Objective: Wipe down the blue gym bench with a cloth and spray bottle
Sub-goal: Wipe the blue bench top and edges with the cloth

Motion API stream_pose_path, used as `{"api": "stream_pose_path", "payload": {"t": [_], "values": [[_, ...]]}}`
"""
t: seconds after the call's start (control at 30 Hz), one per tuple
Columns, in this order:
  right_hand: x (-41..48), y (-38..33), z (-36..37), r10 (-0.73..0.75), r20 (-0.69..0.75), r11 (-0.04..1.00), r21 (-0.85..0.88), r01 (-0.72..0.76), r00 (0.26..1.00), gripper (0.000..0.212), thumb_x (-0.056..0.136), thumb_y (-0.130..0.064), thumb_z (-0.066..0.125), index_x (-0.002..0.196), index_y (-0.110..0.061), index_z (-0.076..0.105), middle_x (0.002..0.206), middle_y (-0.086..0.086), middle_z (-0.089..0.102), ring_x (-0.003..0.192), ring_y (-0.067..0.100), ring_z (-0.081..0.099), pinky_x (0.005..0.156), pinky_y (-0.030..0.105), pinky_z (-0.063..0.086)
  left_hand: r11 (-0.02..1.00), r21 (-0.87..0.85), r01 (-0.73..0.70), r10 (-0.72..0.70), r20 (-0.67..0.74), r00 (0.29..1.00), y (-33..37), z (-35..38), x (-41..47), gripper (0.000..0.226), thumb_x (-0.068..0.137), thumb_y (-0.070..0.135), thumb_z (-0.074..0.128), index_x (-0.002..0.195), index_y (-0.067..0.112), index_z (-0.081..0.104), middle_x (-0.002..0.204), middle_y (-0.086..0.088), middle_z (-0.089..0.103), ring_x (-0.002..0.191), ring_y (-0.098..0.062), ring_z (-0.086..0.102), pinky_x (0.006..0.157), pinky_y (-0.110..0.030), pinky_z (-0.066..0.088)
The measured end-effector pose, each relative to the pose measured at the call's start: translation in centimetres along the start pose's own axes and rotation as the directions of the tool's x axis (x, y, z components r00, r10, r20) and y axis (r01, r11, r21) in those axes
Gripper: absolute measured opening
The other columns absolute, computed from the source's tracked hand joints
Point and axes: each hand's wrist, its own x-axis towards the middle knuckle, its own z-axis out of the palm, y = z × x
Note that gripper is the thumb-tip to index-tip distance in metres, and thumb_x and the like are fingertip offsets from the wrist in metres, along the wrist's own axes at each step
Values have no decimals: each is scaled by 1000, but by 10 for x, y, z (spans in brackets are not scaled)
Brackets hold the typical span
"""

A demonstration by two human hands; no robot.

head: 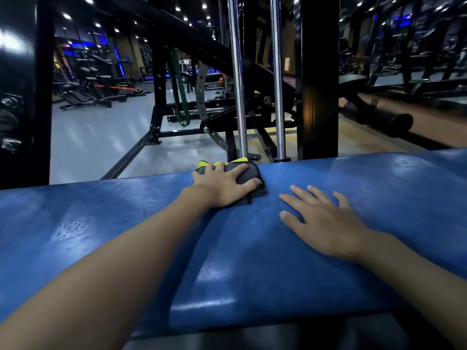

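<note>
The blue bench (pixel 252 261) runs across the whole view, its padded top glossy with reflected light. A patch of droplets (pixel 73 227) sits on it to the left. Beyond its far edge lies a pale grey floor (pixel 101 137) in a dim gym. Two chrome poles (pixel 238 97) and a thick black post (pixel 319 84) rise just behind the bench, a green band (pixel 180 97) hangs from a black frame, and small ceiling lights (pixel 67 15) glow above rows of dark machines.

The cloth (pixel 250 173), grey with yellow trim and folded, lies at the bench's far edge near the middle. The left hand (pixel 222 185) presses down on it, fingers spread and laid over the top, thumb along its near side, not clenched. The right hand (pixel 321 221) rests flat on the bare pad just beside the cloth, palm down, fingers straight and fanned apart, holding nothing.
</note>
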Motion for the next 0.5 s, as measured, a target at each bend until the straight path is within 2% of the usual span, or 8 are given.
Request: {"api": "stream_pose_path", "payload": {"t": [0.2,0.4,0.5], "values": [[1,-1,0,12,-23,1000,12,-12,1000,58,99,-62,16,155,-46,14,166,-15,2,153,12,-3,120,53,-4,998,16,-61,62,-17,998,8,5,-84,91,63,91,-2,147,61,14,156,-4,28,145,-30,19,111,-61,21],[-5,-3,-3,9,-28,1000,0,-9,1000,58,101,-60,19,155,-42,18,166,-12,6,153,14,1,120,55,-2,989,77,-126,131,-60,990,14,9,-177,91,64,86,-6,150,57,5,159,-3,18,147,-28,10,112,-57,20],[-7,-6,-6,-9,-77,999,-44,5,997,56,102,-56,23,154,-36,27,166,-9,13,153,16,5,119,58,-2,993,35,-112,114,-83,990,18,9,-195,89,65,86,-4,148,56,1,164,-4,9,151,-28,2,115,-60,14]]}}
